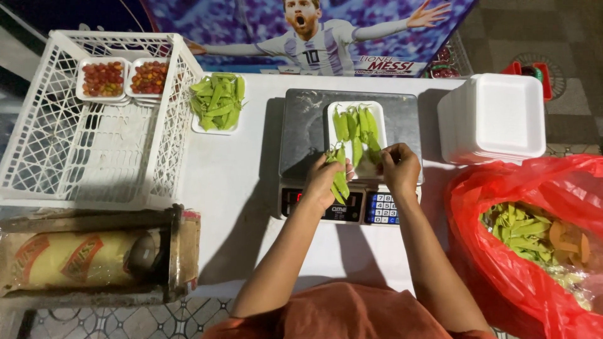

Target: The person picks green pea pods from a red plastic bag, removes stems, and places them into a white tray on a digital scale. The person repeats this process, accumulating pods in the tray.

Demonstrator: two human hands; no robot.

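Over the scale [301,135], left hand [326,182] gripping pea pods [339,172], right hand [399,168] pinching one.

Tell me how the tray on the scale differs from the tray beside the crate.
The tray on the scale holds a few pods in a row; the tray beside the crate is heaped full. Both hands, left and right, work at the first; nobody touches the second. Both are white, holding green pods.

Matt foam tray [336,113], brushed-metal scale [301,135]

A white desk [239,188] stands on patterned floor tiles [125,320]; behind the desk leans a purple poster [251,25].
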